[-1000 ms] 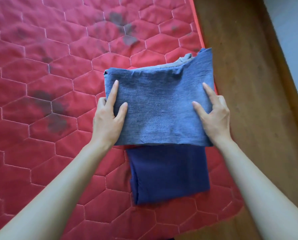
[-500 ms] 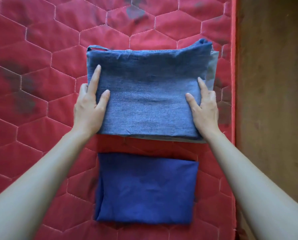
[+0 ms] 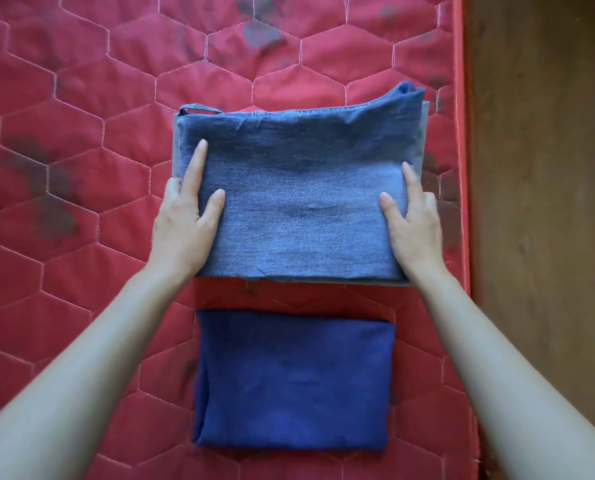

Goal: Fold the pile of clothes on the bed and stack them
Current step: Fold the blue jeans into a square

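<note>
Head view, looking straight down: a folded rectangle of faded blue denim point(image 3: 299, 199) lies on the red quilted mattress with hexagon stitching point(image 3: 81, 237), and both hands are on it. The left hand point(image 3: 185, 220) sits at the denim's left edge, forefinger and thumb laid straight on top, the other fingers out of sight beside or under the edge — so whether that grip is clasping the fold or just pressing it, I cannot tell. Same story for the right hand point(image 3: 413, 220) at the denim's right edge: two digits flat on the cloth, the rest hidden.

Just nearer the person than the denim, with a strip of bare mattress between them, rests a folded square of dark navy cloth point(image 3: 292, 382) — neat, flat, untouched.

The denim sits close to the mattress's right border, beyond which a brown wooden floor point(image 3: 538, 202) shows.

Progress, as I judge it: two garments folded, none stacked. No unfolded pile is in view here, so what is left looks like setting one bundle on the other.
</note>
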Motion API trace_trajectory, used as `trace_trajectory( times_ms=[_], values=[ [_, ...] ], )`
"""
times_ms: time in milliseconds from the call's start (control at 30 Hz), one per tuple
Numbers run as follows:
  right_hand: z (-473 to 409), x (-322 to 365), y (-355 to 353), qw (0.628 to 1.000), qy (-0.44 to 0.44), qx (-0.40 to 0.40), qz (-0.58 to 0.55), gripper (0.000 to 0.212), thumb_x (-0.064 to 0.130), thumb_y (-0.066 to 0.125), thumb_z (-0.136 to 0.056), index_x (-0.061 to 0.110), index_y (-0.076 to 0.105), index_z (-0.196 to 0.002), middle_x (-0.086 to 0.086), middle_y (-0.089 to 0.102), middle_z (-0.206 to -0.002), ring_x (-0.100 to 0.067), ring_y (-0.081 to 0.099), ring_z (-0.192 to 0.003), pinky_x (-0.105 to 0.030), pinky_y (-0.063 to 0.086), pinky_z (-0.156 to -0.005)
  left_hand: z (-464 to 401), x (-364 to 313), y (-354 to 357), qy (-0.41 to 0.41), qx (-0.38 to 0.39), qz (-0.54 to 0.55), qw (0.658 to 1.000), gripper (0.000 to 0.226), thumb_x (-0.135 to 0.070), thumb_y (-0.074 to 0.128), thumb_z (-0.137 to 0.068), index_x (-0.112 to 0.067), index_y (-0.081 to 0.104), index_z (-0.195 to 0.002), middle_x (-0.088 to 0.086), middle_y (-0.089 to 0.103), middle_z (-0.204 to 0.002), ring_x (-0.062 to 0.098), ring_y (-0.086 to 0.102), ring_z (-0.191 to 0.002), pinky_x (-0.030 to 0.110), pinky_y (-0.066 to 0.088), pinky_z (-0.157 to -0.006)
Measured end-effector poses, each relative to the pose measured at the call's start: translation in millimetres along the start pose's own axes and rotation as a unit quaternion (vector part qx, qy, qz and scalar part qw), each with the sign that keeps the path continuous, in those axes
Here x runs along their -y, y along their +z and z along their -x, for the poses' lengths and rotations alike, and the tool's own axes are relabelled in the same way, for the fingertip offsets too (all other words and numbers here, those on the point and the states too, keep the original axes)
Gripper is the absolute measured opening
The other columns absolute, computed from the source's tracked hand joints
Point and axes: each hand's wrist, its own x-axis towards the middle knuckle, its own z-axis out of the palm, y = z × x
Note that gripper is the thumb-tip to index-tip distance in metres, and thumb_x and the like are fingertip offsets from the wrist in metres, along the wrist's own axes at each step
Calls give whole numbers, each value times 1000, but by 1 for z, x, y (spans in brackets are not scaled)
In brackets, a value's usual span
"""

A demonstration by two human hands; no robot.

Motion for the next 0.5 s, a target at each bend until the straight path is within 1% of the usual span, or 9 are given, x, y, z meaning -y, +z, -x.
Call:
trace_trajectory(
  times_ms=[67, 100, 167, 200, 233, 300, 367, 433, 500],
  values=[
    [2, 3, 3, 999, 15, -16, 36, 57, 42, 48, -98, 35, 27, -150, -8, 46, -121, -25, 52, -105, -28, 33, -80, 2, -3, 1, -4, -20, -58, 998, 62, -35, 48, -97, -46, 16, -150, 12, 42, -125, 28, 47, -111, 42, 38, -95],
    [4, 6, 4, 996, 9, -43, 81, 57, 42, 48, -98, 31, 28, -150, -8, 45, -123, -26, 51, -107, -30, 35, -81, 3, -4, 1, 11, -51, -107, 993, 62, -34, 49, -97, -39, 20, -151, 15, 38, -137, 31, 41, -123, 47, 36, -100],
    [10, 14, 4, 979, -36, -118, 161, 56, 40, 47, -97, 21, 34, -149, -11, 45, -130, -28, 46, -116, -36, 37, -91, 7, -10, 0, 68, -108, -192, 973, 60, -29, 49, -95, -23, 27, -151, 20, 20, -155, 38, 19, -142, 52, 22, -113],
    [14, 23, 7, 973, -71, -148, 164, 55, 37, 47, -97, 17, 38, -147, -13, 45, -133, -29, 45, -120, -38, 37, -97, 9, -14, 3, 109, -122, -218, 962, 59, -28, 47, -94, -19, 29, -150, 20, 15, -158, 38, 11, -146, 52, 14, -116],
    [17, 34, 12, 969, -108, -164, 149, 52, 34, 46, -97, 15, 41, -146, -15, 46, -136, -31, 44, -124, -40, 36, -102, 12, -21, 8, 156, -122, -236, 951, 58, -27, 45, -93, -17, 32, -149, 18, 15, -159, 37, 9, -147, 52, 10, -116],
    [23, 58, 34, 965, -178, -144, 127, 49, 31, 43, -98, 15, 43, -144, -17, 43, -144, -33, 38, -135, -47, 30, -112, 19, -33, 25, 233, -82, -264, 932, 55, -26, 44, -93, -17, 37, -148, 14, 21, -159, 33, 14, -147, 53, 9, -117],
    [32, 75, 61, 959, -221, -63, 167, 50, 35, 36, -100, 23, 36, -148, -12, 30, -155, -27, 23, -145, -51, 17, -117, 26, -36, 42, 237, -12, -293, 926, 53, -32, 39, -98, -18, 35, -149, 11, 21, -159, 30, 14, -148, 52, 6, -117],
    [34, 68, 76, 949, -224, 0, 223, 52, 41, 30, -101, 29, 25, -152, -7, 16, -161, -22, 10, -149, -51, 6, -119, 25, -24, 47, 208, 30, -335, 919, 55, -41, 29, -101, -21, 26, -153, 7, 14, -161, 27, 10, -149, 50, 3, -118],
    [32, 41, 71, 952, -177, -6, 250, 56, 46, 28, -101, 26, 20, -153, -6, 11, -162, -22, 7, -149, -48, 3, -120, 24, -6, 40, 207, 29, -356, 911, 57, -46, 24, -101, -22, 25, -153, 6, 15, -161, 25, 13, -148, 49, 4, -119]
  ],
)
